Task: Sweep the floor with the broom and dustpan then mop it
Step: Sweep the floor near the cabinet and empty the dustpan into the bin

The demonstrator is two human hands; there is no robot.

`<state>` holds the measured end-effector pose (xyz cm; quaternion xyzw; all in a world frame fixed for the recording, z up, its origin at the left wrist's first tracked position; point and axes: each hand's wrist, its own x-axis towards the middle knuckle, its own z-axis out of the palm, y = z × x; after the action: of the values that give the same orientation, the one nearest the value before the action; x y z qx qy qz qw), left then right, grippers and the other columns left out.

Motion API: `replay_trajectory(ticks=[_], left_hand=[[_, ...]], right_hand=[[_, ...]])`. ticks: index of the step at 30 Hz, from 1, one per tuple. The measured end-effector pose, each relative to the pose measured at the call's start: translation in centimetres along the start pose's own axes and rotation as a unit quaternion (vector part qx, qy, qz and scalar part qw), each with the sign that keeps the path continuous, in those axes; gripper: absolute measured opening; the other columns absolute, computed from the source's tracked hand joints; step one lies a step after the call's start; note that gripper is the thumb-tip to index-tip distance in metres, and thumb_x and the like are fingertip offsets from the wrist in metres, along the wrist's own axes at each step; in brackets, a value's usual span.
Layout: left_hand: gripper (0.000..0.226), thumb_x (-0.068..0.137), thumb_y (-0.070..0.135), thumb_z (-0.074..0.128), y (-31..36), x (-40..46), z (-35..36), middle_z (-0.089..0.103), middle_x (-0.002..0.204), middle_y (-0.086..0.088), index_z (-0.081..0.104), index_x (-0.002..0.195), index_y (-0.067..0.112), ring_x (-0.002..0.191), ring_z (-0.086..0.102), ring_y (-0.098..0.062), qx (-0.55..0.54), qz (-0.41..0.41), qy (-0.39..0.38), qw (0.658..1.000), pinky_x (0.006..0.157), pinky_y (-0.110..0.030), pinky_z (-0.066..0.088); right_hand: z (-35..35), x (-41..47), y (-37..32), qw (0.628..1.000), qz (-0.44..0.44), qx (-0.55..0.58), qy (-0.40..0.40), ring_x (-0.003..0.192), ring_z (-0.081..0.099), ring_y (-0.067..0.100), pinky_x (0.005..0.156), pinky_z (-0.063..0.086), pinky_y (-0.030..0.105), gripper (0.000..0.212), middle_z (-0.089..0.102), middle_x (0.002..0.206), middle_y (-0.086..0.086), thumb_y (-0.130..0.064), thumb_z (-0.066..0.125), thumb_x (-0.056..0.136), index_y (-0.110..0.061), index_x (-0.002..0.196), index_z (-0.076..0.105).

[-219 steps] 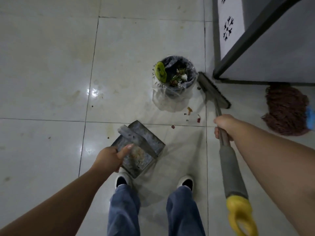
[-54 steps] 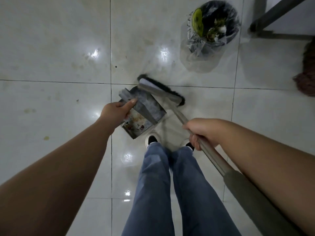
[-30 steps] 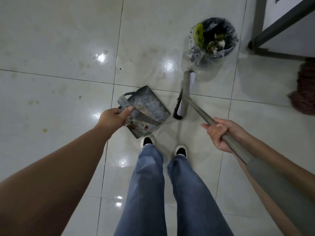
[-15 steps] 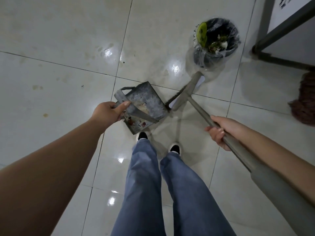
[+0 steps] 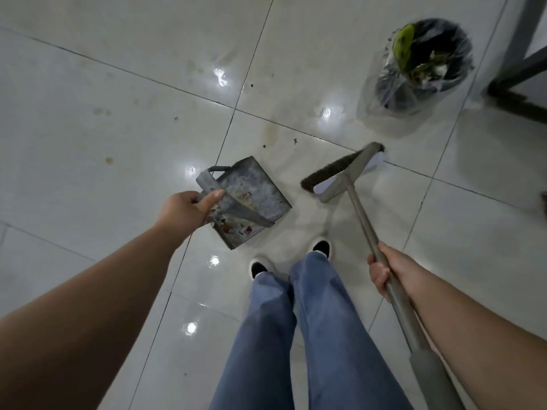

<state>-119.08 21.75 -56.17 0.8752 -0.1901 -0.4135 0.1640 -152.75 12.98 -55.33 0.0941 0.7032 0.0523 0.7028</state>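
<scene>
Your left hand [image 5: 183, 213] grips the grey metal dustpan [image 5: 250, 202] handle, right hand [image 5: 390, 272] wraps the long grey-handled broom [image 5: 344, 173] pole; no readable writing anywhere.

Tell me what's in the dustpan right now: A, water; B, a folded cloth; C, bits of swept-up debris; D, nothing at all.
C: the left hand holds the dustpan by its handle, and small red and pale scraps lie at its lower end.
</scene>
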Motion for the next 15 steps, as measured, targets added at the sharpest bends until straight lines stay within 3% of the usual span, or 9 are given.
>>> replay_trajectory(ticks=[4,6,11,15], left_hand=[[0.045,0.080,0.050,0.064,-2.1,-0.2,0.1,0.048,0.041,0.006,0.054,0.058,0.012,0.040,0.046,-0.009,0.003,-0.007,-0.010,1.000,0.043,-0.018,0.038],[0.044,0.080,0.050,0.063,-2.8,-0.4,0.0,0.046,0.041,0.006,0.054,0.058,0.013,0.041,0.044,-0.009,0.006,-0.009,-0.015,1.000,0.043,-0.019,0.036],[0.043,0.079,0.049,0.063,-3.7,-1.4,-0.4,0.047,0.031,0.012,0.054,0.058,0.012,0.037,0.047,-0.004,0.010,-0.003,-0.030,0.999,0.046,-0.018,0.034],[0.043,0.081,0.046,0.063,-2.6,-1.6,-0.8,0.048,0.040,0.006,0.054,0.058,0.012,0.035,0.049,-0.003,0.002,0.013,-0.032,0.999,0.033,-0.006,0.031]], right_hand=[[0.1,0.1,1.9,0.995,0.015,0.073,-0.061,0.016,0.027,0.002,0.019,0.020,0.010,0.046,0.030,0.027,-0.005,-0.050,0.037,0.095,-0.013,0.066,0.041],[0.6,-0.4,1.8,0.996,0.002,0.069,-0.051,0.016,0.027,0.002,0.018,0.020,0.011,0.046,0.030,0.028,-0.004,-0.049,0.038,0.095,-0.013,0.066,0.041],[2.5,-1.9,1.4,0.989,-0.085,-0.110,0.055,0.017,0.024,0.004,0.024,0.019,0.004,0.044,0.029,0.028,-0.004,-0.043,0.038,0.098,-0.012,0.067,0.037],[4.0,-3.1,1.2,0.929,-0.167,-0.285,0.166,0.025,0.032,0.010,0.028,0.027,0.008,0.044,0.036,0.049,0.006,-0.038,0.041,0.098,-0.007,0.067,0.041]])
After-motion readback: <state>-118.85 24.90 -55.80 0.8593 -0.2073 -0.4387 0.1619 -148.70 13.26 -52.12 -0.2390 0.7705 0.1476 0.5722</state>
